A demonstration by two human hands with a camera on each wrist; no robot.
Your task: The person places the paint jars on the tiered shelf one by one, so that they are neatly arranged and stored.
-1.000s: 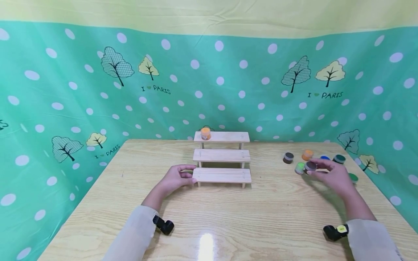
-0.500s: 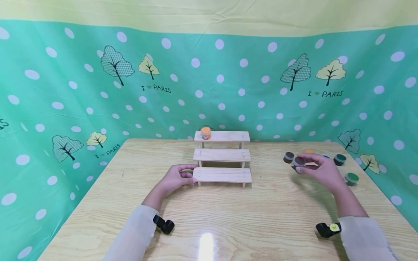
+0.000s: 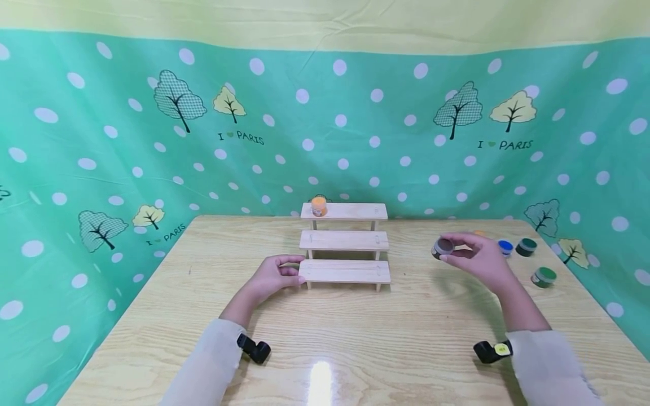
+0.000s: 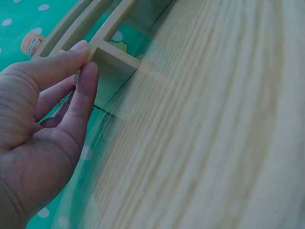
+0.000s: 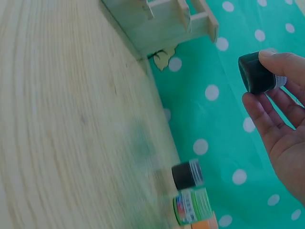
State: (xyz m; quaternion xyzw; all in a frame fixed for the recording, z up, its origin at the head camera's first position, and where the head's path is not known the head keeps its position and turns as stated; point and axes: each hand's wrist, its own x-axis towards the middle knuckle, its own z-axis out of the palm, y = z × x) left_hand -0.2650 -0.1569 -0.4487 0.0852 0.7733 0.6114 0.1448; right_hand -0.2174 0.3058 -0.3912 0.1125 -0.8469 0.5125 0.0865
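My left hand (image 3: 274, 276) pinches the left end of the lowest step of a three-tier wooden display stand (image 3: 345, 272), thumb on top and fingertip below in the left wrist view. An orange paint jar (image 3: 319, 207) sits at the left of the top tier. Between thumb and fingers, my right hand (image 3: 479, 259) holds a dark paint jar (image 5: 257, 72) above the table, right of the stand. Below it in the right wrist view are a second dark jar (image 5: 187, 175), a light green jar (image 5: 192, 206) and part of another orange jar (image 5: 206, 223).
At the table's right side stand a blue jar (image 3: 505, 248), a dark green jar (image 3: 526, 247) and a green jar (image 3: 544, 277). A dotted teal curtain (image 3: 284, 124) hangs behind the wooden table (image 3: 355, 338).
My right hand has carried the dark jar left from the group of jars towards the stand, uncovering the blue and green jars. The left hand has stayed at the stand.
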